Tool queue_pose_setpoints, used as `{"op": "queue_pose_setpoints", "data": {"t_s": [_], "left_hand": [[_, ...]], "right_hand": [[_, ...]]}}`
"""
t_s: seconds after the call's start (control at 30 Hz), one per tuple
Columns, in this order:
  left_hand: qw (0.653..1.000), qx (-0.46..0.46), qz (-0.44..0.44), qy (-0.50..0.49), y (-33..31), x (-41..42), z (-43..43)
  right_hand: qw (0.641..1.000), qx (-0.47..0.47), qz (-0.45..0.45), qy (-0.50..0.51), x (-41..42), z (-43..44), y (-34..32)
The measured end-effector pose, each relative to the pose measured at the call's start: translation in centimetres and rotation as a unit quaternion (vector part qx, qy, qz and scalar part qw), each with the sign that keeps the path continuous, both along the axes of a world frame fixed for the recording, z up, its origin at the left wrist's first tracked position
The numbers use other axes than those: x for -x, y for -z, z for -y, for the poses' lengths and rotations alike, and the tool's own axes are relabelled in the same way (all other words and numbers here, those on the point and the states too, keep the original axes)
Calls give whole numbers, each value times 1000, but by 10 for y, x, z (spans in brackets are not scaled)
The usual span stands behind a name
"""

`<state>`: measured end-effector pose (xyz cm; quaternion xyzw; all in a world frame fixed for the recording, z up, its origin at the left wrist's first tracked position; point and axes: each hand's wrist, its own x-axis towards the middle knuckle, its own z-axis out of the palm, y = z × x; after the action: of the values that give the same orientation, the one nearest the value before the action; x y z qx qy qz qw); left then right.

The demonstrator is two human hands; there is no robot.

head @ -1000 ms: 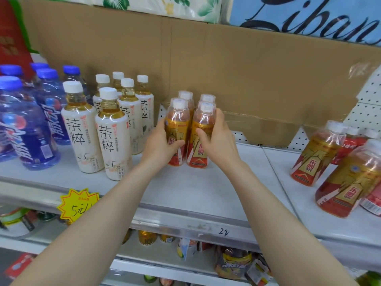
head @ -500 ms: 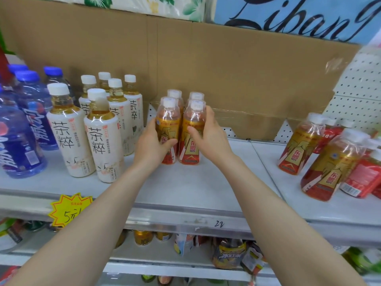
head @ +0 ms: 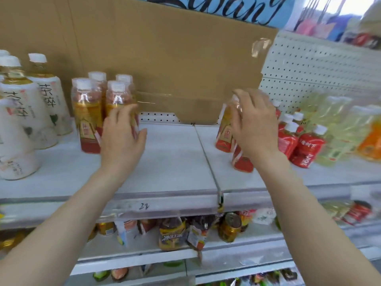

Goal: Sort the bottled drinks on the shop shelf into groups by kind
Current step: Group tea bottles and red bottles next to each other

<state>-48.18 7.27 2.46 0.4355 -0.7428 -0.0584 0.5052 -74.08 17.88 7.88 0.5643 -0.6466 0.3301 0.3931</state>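
The fingers [head: 123,114] of the left hand [head: 121,141] are held loosely spread and nearly straight before the front right one of four amber bottles [head: 88,114]; contact cannot be told. The fingers [head: 245,98] of the right hand [head: 254,131] are spread and bent over the tops of two more amber bottles [head: 223,133]; because of blur, touch cannot be told. Red and gold labels are carried by all six, with unreadable characters. They are stood on the grey shelf [head: 171,162], caps up, long axis about vertical, the right pair slightly leaned. "22" [head: 143,206] is written on the shelf edge. Letters like "JUICE" are seen on red bottles [head: 305,151] at the right, and black Chinese characters on white tea bottles [head: 20,120] at the left.
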Motion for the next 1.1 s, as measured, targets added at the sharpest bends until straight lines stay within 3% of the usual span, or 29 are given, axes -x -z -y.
{"op": "queue_pose_setpoints", "data": {"t_s": [0.13, 0.23, 0.33, 0.47, 0.7, 1.1], "left_hand": [[989, -55, 37, 130, -8, 95, -13], [978, -99, 68, 172, -18, 160, -9], [960, -176, 74, 206, -26, 207, 4], [932, -250, 35, 258, -18, 230, 14], [945, -236, 25, 225, -11, 207, 7], [966, -237, 5, 104, -11, 48, -20]], "right_hand": [[990, -99, 89, 52, 64, -23, -14], [955, -187, 228, -37, 77, -29, -4], [938, -171, 282, -107, 78, -30, 7], [932, -162, 300, -124, 83, -30, 12], [937, -169, 285, -110, 81, -30, 19], [925, -155, 315, -143, 6, 6, 22]]}}
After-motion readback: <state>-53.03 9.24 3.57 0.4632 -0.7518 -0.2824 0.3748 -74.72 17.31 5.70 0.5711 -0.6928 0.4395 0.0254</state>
